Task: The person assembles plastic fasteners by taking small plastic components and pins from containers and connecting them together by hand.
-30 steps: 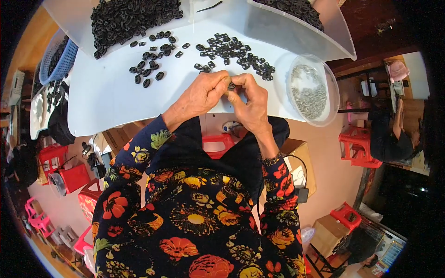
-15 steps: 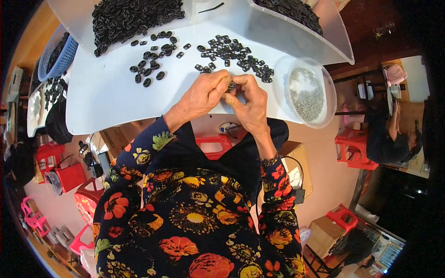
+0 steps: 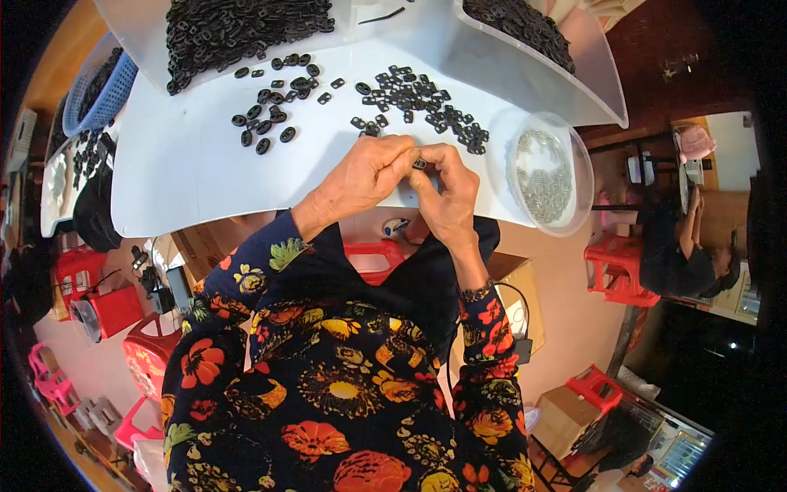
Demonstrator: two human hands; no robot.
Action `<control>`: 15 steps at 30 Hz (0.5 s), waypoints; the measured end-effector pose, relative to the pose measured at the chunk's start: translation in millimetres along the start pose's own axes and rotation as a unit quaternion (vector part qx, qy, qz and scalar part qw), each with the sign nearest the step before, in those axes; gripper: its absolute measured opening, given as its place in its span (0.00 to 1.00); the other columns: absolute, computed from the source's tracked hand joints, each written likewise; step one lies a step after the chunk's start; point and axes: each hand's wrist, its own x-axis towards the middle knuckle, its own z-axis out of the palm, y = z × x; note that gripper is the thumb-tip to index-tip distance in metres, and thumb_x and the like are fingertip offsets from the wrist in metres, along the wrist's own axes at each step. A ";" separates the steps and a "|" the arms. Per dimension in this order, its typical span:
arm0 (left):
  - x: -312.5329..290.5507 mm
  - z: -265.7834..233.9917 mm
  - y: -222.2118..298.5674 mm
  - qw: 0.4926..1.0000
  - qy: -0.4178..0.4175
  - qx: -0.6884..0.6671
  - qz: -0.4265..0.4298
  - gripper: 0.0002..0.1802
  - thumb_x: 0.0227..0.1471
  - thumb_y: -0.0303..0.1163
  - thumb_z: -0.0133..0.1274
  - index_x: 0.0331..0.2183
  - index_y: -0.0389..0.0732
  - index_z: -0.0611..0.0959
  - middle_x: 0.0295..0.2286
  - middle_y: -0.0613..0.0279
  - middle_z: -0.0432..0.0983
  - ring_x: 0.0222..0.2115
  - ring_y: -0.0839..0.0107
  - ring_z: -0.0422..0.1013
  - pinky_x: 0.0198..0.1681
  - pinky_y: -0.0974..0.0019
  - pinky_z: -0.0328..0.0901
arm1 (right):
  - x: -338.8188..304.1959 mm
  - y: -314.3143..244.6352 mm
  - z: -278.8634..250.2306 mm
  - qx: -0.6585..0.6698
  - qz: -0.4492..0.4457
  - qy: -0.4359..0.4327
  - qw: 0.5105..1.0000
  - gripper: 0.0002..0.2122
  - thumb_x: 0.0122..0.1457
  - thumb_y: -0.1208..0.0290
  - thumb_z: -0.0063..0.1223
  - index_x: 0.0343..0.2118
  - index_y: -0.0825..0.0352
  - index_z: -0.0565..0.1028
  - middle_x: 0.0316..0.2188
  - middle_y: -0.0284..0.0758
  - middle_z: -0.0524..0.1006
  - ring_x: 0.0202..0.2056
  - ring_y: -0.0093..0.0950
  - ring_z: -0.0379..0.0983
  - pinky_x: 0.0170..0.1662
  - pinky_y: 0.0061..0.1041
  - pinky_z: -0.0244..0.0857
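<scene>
Above the table's front edge, both my hands meet at the fingertips. Between the thumb and fingers of my right hand (image 3: 449, 190) is a small black plastic cord lock piece (image 3: 420, 164), partly covered. My left hand (image 3: 367, 172) is closed, its thumb and forefinger pinched against the top of that piece; whatever else they may hold is hidden. Oval black pieces with holes (image 3: 263, 146) lie scattered to the left. Beyond my hands, smaller rectangular black pieces (image 3: 422, 102) are spread out. A round clear tub (image 3: 587, 176) of small metal springs (image 3: 548, 201) stands at the right.
Two large translucent bins, left (image 3: 131, 33) and right (image 3: 602, 82), hold heaps of black pieces at the back of the white table (image 3: 188, 180). A blue basket (image 3: 102, 90) stands far left. Red stools (image 3: 615, 266) and a seated person (image 3: 684, 258) are off to the right.
The view has shifted slightly. My fingertips have changed their hold a little, and the black piece has turned and shows less between them.
</scene>
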 end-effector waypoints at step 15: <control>-28.5 -9.2 10.3 0.990 0.011 -0.095 -0.103 0.18 0.61 0.36 0.38 0.24 0.33 0.70 0.17 0.65 0.62 0.19 0.77 0.58 0.24 0.70 0.58 | 153.5 -56.7 -94.4 -0.214 -0.092 0.152 0.960 0.08 0.53 0.74 0.60 0.35 0.67 0.76 0.25 0.26 0.73 0.24 0.13 0.63 0.27 0.13 0.59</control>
